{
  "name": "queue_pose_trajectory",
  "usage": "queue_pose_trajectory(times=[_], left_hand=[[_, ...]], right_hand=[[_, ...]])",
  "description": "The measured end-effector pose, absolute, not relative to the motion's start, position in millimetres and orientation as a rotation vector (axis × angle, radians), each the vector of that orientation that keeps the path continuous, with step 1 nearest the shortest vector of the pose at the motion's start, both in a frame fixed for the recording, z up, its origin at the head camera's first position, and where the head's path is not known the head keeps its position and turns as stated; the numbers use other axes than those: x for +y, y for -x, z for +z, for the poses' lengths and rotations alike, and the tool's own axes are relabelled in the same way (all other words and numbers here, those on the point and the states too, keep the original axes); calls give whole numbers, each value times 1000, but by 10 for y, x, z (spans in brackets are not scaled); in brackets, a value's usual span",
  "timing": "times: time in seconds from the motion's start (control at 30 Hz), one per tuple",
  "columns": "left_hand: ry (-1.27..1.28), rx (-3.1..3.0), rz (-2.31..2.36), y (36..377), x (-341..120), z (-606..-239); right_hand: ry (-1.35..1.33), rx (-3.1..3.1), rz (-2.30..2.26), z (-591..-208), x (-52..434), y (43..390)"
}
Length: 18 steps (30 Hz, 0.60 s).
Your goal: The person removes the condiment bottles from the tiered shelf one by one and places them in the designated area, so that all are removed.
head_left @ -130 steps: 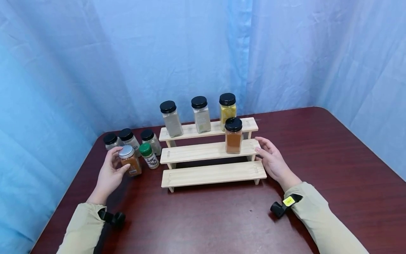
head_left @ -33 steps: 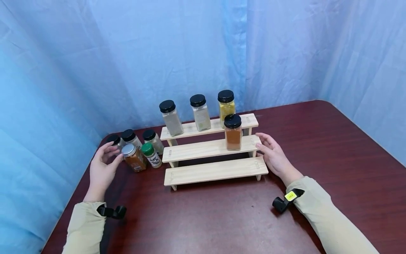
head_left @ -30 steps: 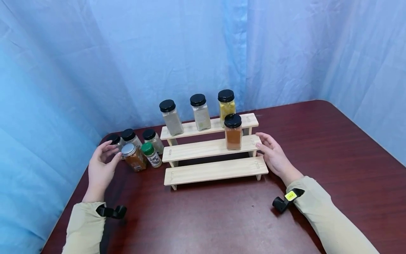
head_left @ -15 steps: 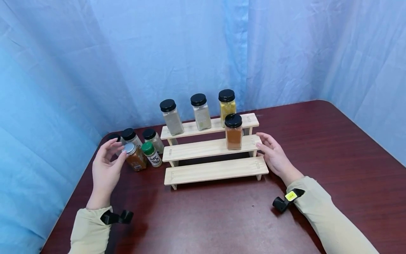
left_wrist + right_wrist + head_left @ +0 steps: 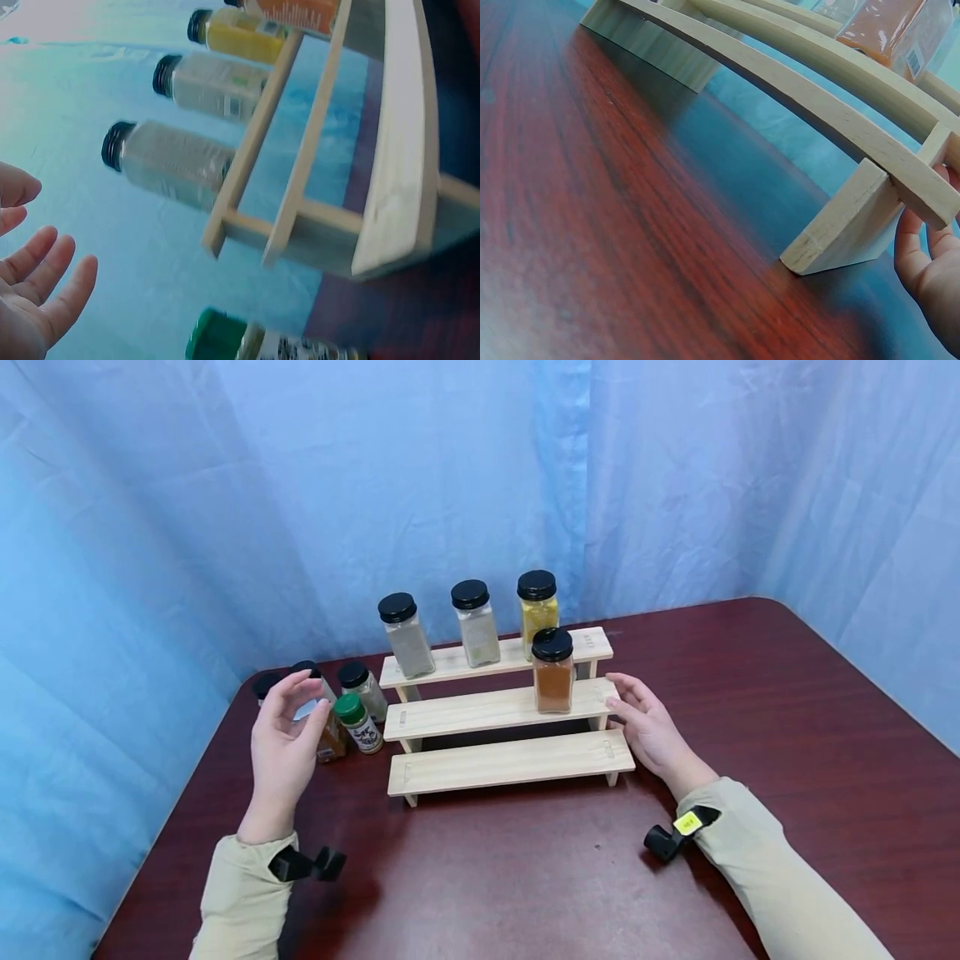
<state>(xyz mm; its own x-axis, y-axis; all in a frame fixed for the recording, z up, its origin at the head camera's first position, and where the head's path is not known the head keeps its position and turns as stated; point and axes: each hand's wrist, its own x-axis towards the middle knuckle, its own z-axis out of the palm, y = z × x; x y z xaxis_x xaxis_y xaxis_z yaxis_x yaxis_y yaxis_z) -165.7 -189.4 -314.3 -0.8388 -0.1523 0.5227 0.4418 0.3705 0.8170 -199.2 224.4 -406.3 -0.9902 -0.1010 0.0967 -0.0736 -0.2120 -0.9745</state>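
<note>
My left hand (image 5: 285,752) is raised at the left with thumb and fingers apart, holding nothing. In the head view it overlaps a silver-lidded spice jar (image 5: 332,742) of orange-brown powder, which it largely hides. Just right of it stands a small green-capped shaker (image 5: 360,724). At the other side, my right hand (image 5: 651,735) grips the right end of a three-step wooden spice rack (image 5: 510,764), thumb at the middle shelf's edge. On that shelf stands a black-lidded jar of orange-brown powder (image 5: 552,685). In the right wrist view, the fingers (image 5: 911,247) bend around the rack's end.
Along the top shelf stand two jars of pale contents, a left one (image 5: 408,647) and a middle one (image 5: 480,635), plus a yellow jar (image 5: 538,614). Several black-lidded jars, one a clear jar (image 5: 365,689), stand behind the left hand. A blue curtain (image 5: 450,468) hangs behind the dark table (image 5: 525,877).
The left hand let go of the silver-lidded jar, drew off to its left, and has since moved right across it. The right hand stays at the rack's end.
</note>
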Motion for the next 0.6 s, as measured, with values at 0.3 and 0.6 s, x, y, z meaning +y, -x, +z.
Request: queue_pose_trajectory(times=[0.3,0.6], left_hand=[[358,-2028,-1592,1763,-1607,-3099],[425,-2045,-1639,1834,-1364,-3138]], right_hand=[[217,1970,-2411,-4049,2245,1992],[216,1944,-2435,-4059,2243,1993]])
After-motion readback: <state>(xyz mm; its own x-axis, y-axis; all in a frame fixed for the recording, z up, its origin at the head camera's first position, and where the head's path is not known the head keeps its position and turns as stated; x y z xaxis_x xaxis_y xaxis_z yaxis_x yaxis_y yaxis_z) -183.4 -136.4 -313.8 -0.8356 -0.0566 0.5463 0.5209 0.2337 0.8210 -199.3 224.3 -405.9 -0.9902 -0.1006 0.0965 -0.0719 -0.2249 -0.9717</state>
